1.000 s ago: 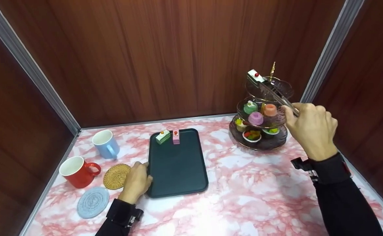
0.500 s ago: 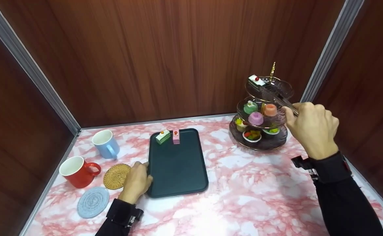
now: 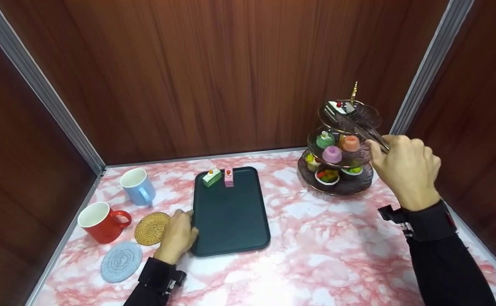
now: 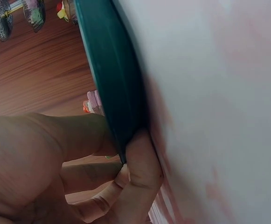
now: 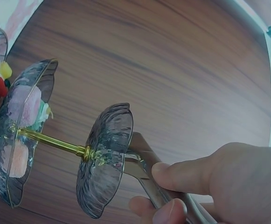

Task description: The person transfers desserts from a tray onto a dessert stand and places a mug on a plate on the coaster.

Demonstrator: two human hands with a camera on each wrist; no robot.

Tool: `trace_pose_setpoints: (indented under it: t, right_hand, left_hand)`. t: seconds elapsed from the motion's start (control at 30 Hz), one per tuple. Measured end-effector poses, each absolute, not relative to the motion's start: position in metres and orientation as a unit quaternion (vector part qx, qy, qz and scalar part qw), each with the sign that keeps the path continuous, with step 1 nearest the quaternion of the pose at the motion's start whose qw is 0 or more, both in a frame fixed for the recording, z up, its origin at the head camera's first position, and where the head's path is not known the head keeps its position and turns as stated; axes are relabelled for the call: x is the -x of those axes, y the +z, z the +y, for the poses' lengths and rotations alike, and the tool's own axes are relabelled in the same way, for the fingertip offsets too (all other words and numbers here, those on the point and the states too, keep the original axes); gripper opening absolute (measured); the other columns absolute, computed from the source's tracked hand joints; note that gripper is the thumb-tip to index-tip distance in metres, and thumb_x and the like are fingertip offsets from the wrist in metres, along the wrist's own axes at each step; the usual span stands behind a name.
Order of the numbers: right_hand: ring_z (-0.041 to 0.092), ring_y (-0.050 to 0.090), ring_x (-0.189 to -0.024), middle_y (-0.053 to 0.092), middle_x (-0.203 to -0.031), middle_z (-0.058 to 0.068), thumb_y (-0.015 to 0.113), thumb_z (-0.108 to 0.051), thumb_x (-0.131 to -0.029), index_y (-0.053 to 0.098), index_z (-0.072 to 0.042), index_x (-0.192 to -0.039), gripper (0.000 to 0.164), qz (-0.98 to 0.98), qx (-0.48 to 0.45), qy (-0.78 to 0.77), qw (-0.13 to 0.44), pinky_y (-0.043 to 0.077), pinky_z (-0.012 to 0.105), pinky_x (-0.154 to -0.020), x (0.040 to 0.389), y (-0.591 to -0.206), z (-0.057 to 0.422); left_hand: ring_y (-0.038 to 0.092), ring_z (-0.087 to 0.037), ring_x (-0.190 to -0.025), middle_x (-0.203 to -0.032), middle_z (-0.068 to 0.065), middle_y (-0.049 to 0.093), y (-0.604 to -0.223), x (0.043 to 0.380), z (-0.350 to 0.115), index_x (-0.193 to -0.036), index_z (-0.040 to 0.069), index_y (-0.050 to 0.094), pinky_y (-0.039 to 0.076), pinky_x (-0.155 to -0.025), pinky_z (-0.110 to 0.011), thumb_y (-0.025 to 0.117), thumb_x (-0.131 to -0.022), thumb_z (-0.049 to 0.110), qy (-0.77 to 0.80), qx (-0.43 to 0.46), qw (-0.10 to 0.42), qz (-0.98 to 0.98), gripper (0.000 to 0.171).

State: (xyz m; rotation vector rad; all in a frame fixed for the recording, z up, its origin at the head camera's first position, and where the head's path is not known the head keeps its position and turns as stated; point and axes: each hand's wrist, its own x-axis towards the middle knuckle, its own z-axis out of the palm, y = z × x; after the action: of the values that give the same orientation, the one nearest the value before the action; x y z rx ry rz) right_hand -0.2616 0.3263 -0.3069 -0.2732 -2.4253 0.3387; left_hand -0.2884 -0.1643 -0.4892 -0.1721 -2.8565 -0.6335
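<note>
My right hand (image 3: 407, 172) grips metal tongs (image 3: 367, 134) that reach over the top tier of a three-tiered glass stand (image 3: 335, 187). At the far end of the tongs, a green-and-white slice of cake (image 3: 336, 106) with a red cherry sits at the left part of that tier, the tong tips spread beside it. In the right wrist view the tongs (image 5: 156, 186) pass behind the top plate (image 5: 105, 161). My left hand (image 3: 177, 236) pinches the left rim of a dark green tray (image 3: 230, 221), thumb and fingers on either side of the rim (image 4: 114, 79).
On the tray's far end lie a green cake slice (image 3: 212, 177) and a pink one (image 3: 229, 177). Lower tiers bear small cakes, including a purple one (image 3: 332, 154), and fruit cups (image 3: 327, 176). Left stand a blue mug (image 3: 137, 187), a red mug (image 3: 103, 225) and two coasters (image 3: 121, 261).
The tongs have lowered the cake slice from above the top tier down onto it, and their tips have parted. My left hand and the tray have stayed in place.
</note>
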Motion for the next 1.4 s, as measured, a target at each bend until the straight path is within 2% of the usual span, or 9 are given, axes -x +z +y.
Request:
trace_pose_setpoints:
  t: [0.33, 0.5, 0.6, 0.73, 0.93, 1.03, 1.2, 1.27, 1.4]
  right_hand:
    - [0.052, 0.056, -0.071, 0.068, -0.094, 0.024, 0.050, -0.057, -0.084, 0.069, -0.022, -0.110, 0.047, -0.920, 0.095, 0.137, 0.354, 0.028, 0.050, -0.037, 0.259, -0.310, 0.322]
    - [0.051, 0.057, -0.066, 0.068, -0.089, 0.023, 0.050, -0.057, -0.084, 0.070, -0.022, -0.108, 0.047, -0.912, 0.082, 0.141, 0.378, 0.026, 0.048, -0.035, 0.260, -0.315, 0.316]
    - [0.048, 0.056, -0.059, 0.067, -0.077, 0.020, 0.050, -0.058, -0.084, 0.070, -0.021, -0.107, 0.048, -0.906, 0.073, 0.141, 0.393, 0.025, 0.044, -0.033, 0.261, -0.318, 0.310]
    - [0.038, 0.052, -0.049, 0.057, -0.057, 0.010, 0.050, -0.059, -0.084, 0.071, -0.024, -0.103, 0.045, -0.895, 0.056, 0.146, 0.417, 0.021, 0.038, -0.033, 0.264, -0.326, 0.300]
    - [0.030, 0.046, -0.044, 0.052, -0.051, 0.005, 0.056, -0.055, -0.082, 0.070, -0.026, -0.106, 0.040, -0.878, 0.017, 0.149, 0.454, 0.018, 0.033, -0.035, 0.271, -0.343, 0.283]
    - [0.026, 0.042, -0.040, 0.048, -0.047, 0.003, 0.058, -0.054, -0.082, 0.069, -0.027, -0.108, 0.040, -0.882, 0.001, 0.156, 0.445, 0.019, 0.033, -0.034, 0.274, -0.353, 0.272]
    - [0.030, 0.052, -0.044, 0.063, -0.059, 0.013, 0.059, -0.054, -0.081, 0.071, -0.022, -0.106, 0.042, -0.889, -0.025, 0.176, 0.422, 0.029, 0.039, -0.035, 0.280, -0.365, 0.256]
    - [0.036, 0.056, -0.049, 0.066, -0.066, 0.018, 0.059, -0.055, -0.081, 0.072, -0.023, -0.099, 0.039, -0.892, -0.024, 0.173, 0.417, 0.030, 0.042, -0.037, 0.282, -0.369, 0.251]
    - [0.040, 0.059, -0.054, 0.065, -0.065, 0.015, 0.058, -0.057, -0.080, 0.069, -0.027, -0.088, 0.033, -0.902, -0.019, 0.169, 0.398, 0.029, 0.044, -0.038, 0.285, -0.376, 0.241]
  left_hand:
    - [0.059, -0.032, -0.087, -0.100, -0.016, 0.057, -0.492, 0.289, -0.164, -0.123, 0.003, 0.058, 0.050, -0.077, -0.045, 0.067, -0.071, 0.011, -0.212, 0.059, 0.108, -0.970, 0.054]
    - [0.059, -0.032, -0.089, -0.102, -0.017, 0.058, -0.493, 0.289, -0.164, -0.123, 0.003, 0.058, 0.050, -0.077, -0.045, 0.067, -0.071, 0.011, -0.211, 0.058, 0.108, -0.970, 0.054]
    - [0.059, -0.032, -0.087, -0.100, -0.017, 0.058, -0.493, 0.290, -0.164, -0.122, 0.002, 0.059, 0.050, -0.077, -0.045, 0.068, -0.071, 0.011, -0.212, 0.061, 0.111, -0.969, 0.053]
    - [0.059, -0.031, -0.084, -0.097, -0.016, 0.058, -0.494, 0.290, -0.165, -0.121, 0.003, 0.060, 0.050, -0.075, -0.046, 0.068, -0.070, 0.010, -0.212, 0.065, 0.118, -0.968, 0.052]
    - [0.059, -0.031, -0.083, -0.096, -0.016, 0.058, -0.495, 0.290, -0.165, -0.120, 0.004, 0.060, 0.050, -0.076, -0.046, 0.068, -0.070, 0.010, -0.214, 0.066, 0.121, -0.967, 0.052]
    - [0.059, -0.031, -0.083, -0.096, -0.015, 0.058, -0.495, 0.290, -0.165, -0.120, 0.004, 0.061, 0.050, -0.076, -0.045, 0.069, -0.070, 0.010, -0.214, 0.060, 0.121, -0.967, 0.052]
    - [0.058, -0.030, -0.082, -0.095, -0.014, 0.058, -0.495, 0.290, -0.165, -0.120, 0.006, 0.061, 0.050, -0.075, -0.044, 0.069, -0.069, 0.010, -0.213, 0.057, 0.121, -0.968, 0.052]
    - [0.059, -0.030, -0.083, -0.095, -0.014, 0.058, -0.495, 0.289, -0.165, -0.119, 0.006, 0.062, 0.050, -0.075, -0.044, 0.068, -0.069, 0.010, -0.210, 0.059, 0.120, -0.968, 0.051]
    - [0.059, -0.031, -0.084, -0.096, -0.015, 0.058, -0.492, 0.289, -0.165, -0.120, 0.006, 0.061, 0.050, -0.075, -0.045, 0.067, -0.069, 0.011, -0.207, 0.062, 0.118, -0.969, 0.051]
